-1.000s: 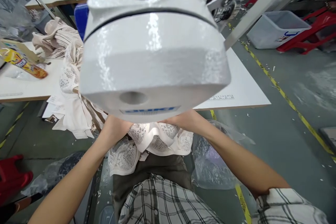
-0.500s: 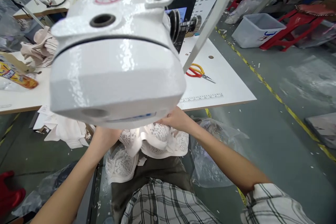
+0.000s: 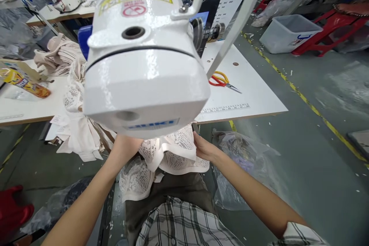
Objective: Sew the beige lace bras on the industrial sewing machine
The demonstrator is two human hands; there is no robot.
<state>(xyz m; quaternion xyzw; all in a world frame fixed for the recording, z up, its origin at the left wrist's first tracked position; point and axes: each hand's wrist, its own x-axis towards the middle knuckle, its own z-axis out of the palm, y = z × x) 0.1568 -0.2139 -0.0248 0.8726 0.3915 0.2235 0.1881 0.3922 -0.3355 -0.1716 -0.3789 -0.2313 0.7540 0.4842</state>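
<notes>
A pale pink lace bra (image 3: 177, 150) lies across the lap, its cups reaching up under the white sewing machine head (image 3: 147, 92). My right hand (image 3: 203, 147) is closed on the right edge of an upper lace cup, thumb on top. At the bra's left side, my left hand (image 3: 128, 149) is closed against the lace, its fingertips hidden by the machine head. Another lace cup (image 3: 136, 180) hangs lower at the left, over the thigh. The needle area is out of sight behind the machine head.
Red-and-yellow-handled scissors (image 3: 224, 81) and a ruler strip (image 3: 226, 108) lie on the white table (image 3: 256, 96). More lace pieces (image 3: 73, 96) hang over the table's left edge. A snack packet (image 3: 25, 84) is at far left; a plastic bag (image 3: 245, 161) is at right.
My right hand has come out from under the machine head, moving right and slightly down along the bra. More of the upper cup shows. The view has shifted slightly.
</notes>
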